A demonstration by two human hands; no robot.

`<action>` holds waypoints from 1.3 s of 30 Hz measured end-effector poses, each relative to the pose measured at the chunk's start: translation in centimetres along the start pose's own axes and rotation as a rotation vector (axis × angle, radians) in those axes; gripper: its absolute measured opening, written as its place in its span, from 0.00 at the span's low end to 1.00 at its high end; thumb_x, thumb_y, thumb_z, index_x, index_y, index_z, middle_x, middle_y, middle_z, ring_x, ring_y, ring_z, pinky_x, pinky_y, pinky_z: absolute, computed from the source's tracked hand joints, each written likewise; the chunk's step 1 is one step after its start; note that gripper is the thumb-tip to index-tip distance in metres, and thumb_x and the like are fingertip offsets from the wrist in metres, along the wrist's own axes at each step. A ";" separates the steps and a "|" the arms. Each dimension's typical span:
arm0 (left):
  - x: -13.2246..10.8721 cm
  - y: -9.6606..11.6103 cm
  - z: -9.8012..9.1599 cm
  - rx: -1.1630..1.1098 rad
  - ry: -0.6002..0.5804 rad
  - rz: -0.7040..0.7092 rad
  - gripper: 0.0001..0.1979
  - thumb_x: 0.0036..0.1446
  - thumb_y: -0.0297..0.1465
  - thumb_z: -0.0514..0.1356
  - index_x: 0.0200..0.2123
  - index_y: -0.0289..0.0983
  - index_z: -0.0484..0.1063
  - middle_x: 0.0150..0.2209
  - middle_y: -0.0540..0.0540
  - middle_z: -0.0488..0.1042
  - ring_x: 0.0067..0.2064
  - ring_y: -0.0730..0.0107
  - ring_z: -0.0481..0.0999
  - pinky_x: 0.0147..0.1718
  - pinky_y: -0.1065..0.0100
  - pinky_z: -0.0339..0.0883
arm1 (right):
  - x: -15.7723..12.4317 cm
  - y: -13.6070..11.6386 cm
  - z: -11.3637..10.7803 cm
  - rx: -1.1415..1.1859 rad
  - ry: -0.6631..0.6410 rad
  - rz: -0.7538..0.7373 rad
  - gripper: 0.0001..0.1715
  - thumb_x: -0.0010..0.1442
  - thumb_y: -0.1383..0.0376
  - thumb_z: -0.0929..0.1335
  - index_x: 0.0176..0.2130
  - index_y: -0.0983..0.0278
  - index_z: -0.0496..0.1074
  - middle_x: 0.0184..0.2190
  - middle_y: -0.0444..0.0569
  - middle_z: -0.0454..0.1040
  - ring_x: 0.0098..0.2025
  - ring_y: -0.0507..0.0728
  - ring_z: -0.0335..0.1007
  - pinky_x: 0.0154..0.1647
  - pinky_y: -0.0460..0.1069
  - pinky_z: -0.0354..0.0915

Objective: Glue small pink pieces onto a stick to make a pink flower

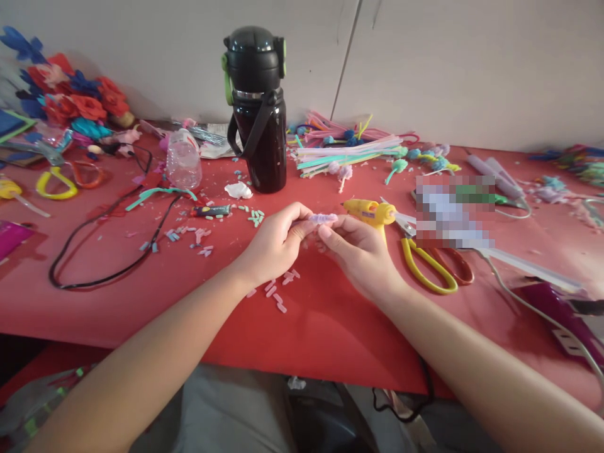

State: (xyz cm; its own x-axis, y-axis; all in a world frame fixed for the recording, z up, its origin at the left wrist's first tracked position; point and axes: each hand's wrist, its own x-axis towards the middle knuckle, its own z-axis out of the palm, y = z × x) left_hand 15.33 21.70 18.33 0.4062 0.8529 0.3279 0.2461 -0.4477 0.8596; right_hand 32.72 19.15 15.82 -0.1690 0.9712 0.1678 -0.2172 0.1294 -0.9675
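Two hands meet over a red table, thumbs and fingers drawn together on one fuzzy lavender piece. The left hand pinches its near-left end between thumb and forefinger; the right hand has thumb and fingers closed at the other end. The piece lies across the gap between them, above the tabletop.

Taking the piece as the dial's centre, small pink snippets lie at 7 o'clock, more than five in view, some partly hidden by the left hand. One yellow glue gun sits between 2 and 3 o'clock, just beyond the right hand. One of two pairs of scissors, with a yellow and a dark red handle, rests between 3 and 4.

At 9 o'clock is a cluster of green snippets, too bunched to count, then one dark tube. One crumpled white scrap lies at 10, one clear plastic container beyond it. A single black bottle stands upright at 11. Many fuzzy stems are heaped between 12 and 1. The second scissors lie far out between 9 and 10.
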 end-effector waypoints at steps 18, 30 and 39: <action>0.7 -0.2 -2.3 0.360 0.188 0.224 0.09 0.65 0.36 0.63 0.37 0.37 0.80 0.34 0.45 0.81 0.34 0.68 0.76 0.35 0.68 0.68 | 0.1 -0.6 -0.8 -0.200 0.193 0.013 0.17 0.59 0.51 0.76 0.33 0.62 0.77 0.27 0.44 0.74 0.28 0.51 0.67 0.31 0.47 0.65; 0.8 -0.6 -2.7 0.467 0.168 0.273 0.08 0.63 0.35 0.66 0.35 0.38 0.83 0.35 0.44 0.83 0.34 0.67 0.79 0.37 0.68 0.72 | 0.3 -0.3 -1.3 -0.211 0.220 -0.067 0.14 0.62 0.53 0.74 0.36 0.61 0.78 0.30 0.45 0.76 0.33 0.53 0.72 0.37 0.49 0.70; 0.7 -0.3 -2.6 0.462 0.129 0.260 0.05 0.62 0.31 0.66 0.35 0.38 0.83 0.35 0.45 0.84 0.34 0.67 0.80 0.35 0.68 0.71 | 0.1 -1.2 -0.7 -0.321 0.249 -0.078 0.16 0.61 0.51 0.75 0.35 0.61 0.78 0.29 0.45 0.76 0.31 0.54 0.70 0.34 0.49 0.68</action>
State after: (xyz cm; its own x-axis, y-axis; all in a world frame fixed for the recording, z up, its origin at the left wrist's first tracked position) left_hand 13.22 23.09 19.36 0.4007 0.7116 0.5772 0.5252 -0.6946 0.4916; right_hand 33.63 19.19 16.82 0.0829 0.9696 0.2304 0.0969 0.2222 -0.9702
